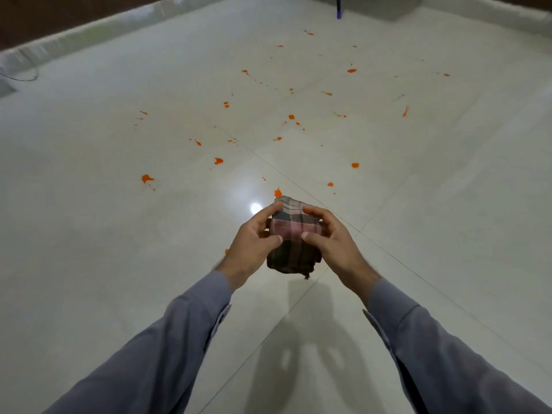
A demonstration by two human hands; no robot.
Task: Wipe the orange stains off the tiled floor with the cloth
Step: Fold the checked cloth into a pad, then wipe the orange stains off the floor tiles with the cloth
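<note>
Gripping the folded checked cloth (294, 234) between your left hand (252, 243) and right hand (331, 243), you hold it above the tiled floor (89, 234), long axis pointing away from you toward the orange stains (218, 160) ahead.

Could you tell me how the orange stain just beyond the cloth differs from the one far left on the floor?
The stain by the cloth is a compact drop almost touching the cloth as seen from the head view; the left stain is wider, ragged, trails small drips and sits on open floor. Both are bright orange and unwiped.
</note>
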